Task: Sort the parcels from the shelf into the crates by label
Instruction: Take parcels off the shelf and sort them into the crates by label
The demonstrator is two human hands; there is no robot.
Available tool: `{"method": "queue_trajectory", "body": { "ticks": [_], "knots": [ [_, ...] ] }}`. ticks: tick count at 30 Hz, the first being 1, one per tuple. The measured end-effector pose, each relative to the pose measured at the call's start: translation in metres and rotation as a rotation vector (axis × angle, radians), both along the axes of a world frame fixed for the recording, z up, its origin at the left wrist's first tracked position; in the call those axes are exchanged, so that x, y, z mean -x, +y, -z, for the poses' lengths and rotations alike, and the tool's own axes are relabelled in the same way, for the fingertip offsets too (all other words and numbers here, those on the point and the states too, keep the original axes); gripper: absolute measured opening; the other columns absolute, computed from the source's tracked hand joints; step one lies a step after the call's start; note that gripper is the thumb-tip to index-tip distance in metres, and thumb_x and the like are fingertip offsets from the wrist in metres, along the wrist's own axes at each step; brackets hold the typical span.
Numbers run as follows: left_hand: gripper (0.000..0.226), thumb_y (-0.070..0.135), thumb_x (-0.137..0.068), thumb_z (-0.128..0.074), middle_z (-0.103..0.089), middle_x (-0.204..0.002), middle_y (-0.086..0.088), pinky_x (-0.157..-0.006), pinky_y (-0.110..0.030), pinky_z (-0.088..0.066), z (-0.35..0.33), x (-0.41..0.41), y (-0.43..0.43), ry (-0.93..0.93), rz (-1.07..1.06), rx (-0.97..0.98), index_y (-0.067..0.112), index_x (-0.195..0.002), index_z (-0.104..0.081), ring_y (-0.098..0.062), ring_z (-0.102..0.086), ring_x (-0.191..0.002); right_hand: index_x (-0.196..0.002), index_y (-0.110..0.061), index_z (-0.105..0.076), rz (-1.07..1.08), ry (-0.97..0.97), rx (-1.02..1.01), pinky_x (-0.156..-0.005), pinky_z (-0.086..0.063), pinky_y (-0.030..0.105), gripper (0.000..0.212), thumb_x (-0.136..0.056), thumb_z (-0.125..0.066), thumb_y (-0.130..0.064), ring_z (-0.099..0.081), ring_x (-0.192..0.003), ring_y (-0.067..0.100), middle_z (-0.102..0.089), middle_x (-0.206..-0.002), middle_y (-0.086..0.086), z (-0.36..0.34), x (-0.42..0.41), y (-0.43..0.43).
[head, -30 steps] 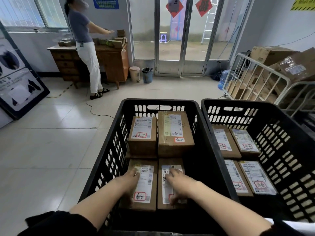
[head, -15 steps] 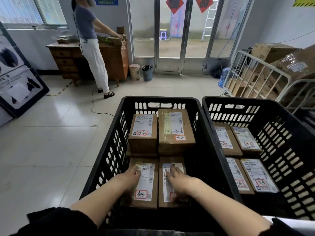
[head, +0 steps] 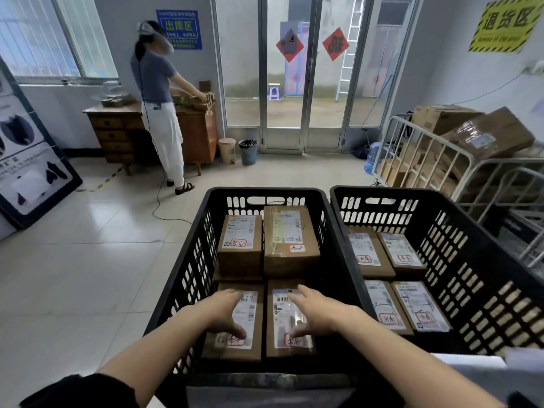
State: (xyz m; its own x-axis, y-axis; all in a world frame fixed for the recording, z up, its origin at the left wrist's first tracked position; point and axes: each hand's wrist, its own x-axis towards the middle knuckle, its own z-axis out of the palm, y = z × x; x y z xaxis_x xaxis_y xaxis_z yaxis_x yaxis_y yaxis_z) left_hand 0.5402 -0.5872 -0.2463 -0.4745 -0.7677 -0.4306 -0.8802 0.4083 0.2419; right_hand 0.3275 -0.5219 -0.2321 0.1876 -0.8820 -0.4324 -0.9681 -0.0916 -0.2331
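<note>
The near-left parcel (head: pixel 250 315) and near-right parcel (head: pixel 281 319) lie side by side, labels up, at the near end of the left crate (head: pixel 182 275). My left hand (head: pixel 223 315) is spread flat over one and my right hand (head: pixel 316 315) over the other, fingers straight and gripping nothing; I judge I am squaring them into the row. Two taller parcels (head: pixel 290 240) fill the far end. Face-up labels keep the red-ringed marks readable, and these look alike. The right crate (head: pixel 471 260), touching alongside, holds four flat parcels (head: pixel 369 256) with a different mark. Beyond are the pale tiled floor (head: pixel 88 275), a person at a wooden desk (head: pixel 117 134), glass doors (head: pixel 294 98) and a cage cart (head: pixel 435 160) of cartons.
</note>
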Motion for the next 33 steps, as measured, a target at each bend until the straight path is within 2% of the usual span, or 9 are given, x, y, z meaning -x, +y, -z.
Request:
{"method": "queue_trajectory", "body": {
  "ticks": [9,18,22,26,33],
  "knots": [
    [0.087,0.046,-0.081,-0.066,-0.023,-0.156,-0.004,-0.116,-0.032,-0.022,-0.047,0.027,0.047,0.081,0.003,0.115,0.013,-0.148,-0.021,-0.020,-0.022,-0.143,-0.147,-0.017,-0.019,0.027,-0.014,0.129,-0.114,-0.027,0.042,0.080,-0.085,-0.060,-0.045,-0.017,-0.143,0.024,-0.013,-0.157,0.006,-0.044,0.015,0.052],
    [0.080,0.046,-0.085,-0.061,-0.026,-0.154,-0.004,-0.116,-0.032,-0.025,-0.081,0.043,0.108,0.138,-0.014,0.206,0.012,-0.147,-0.023,-0.019,-0.025,-0.141,-0.144,-0.014,-0.028,0.008,-0.004,0.324,-0.109,-0.032,0.039,0.067,-0.090,-0.054,-0.043,-0.030,-0.137,0.025,-0.029,-0.150,0.006,-0.073,0.031,0.110],
    [0.077,0.045,-0.086,-0.060,-0.031,-0.152,-0.004,-0.114,-0.031,-0.026,-0.086,0.048,0.132,0.151,0.002,0.243,0.011,-0.146,-0.026,-0.019,-0.028,-0.140,-0.144,-0.013,-0.030,0.027,-0.021,0.395,-0.109,-0.029,0.036,0.065,-0.091,-0.053,-0.042,-0.029,-0.137,0.024,-0.030,-0.150,0.006,-0.074,0.041,0.135],
    [0.075,0.044,-0.086,-0.060,-0.034,-0.150,-0.004,-0.112,-0.031,-0.032,-0.089,0.055,0.150,0.182,0.021,0.251,0.012,-0.146,-0.028,-0.018,-0.032,-0.138,-0.142,-0.014,-0.033,0.081,-0.041,0.435,-0.110,-0.032,0.036,0.063,-0.090,-0.053,-0.043,-0.033,-0.135,0.023,-0.034,-0.148,0.004,-0.077,0.052,0.161],
    [0.071,0.044,-0.087,-0.058,-0.036,-0.149,-0.003,-0.111,-0.029,-0.033,-0.092,0.068,0.175,0.234,0.108,0.279,0.014,-0.145,-0.029,-0.018,-0.034,-0.136,-0.137,-0.012,-0.039,0.188,-0.004,0.445,-0.105,-0.038,0.036,0.057,-0.090,-0.052,-0.042,-0.041,-0.127,0.024,-0.041,-0.139,0.005,-0.082,0.062,0.208]
  ]
}}
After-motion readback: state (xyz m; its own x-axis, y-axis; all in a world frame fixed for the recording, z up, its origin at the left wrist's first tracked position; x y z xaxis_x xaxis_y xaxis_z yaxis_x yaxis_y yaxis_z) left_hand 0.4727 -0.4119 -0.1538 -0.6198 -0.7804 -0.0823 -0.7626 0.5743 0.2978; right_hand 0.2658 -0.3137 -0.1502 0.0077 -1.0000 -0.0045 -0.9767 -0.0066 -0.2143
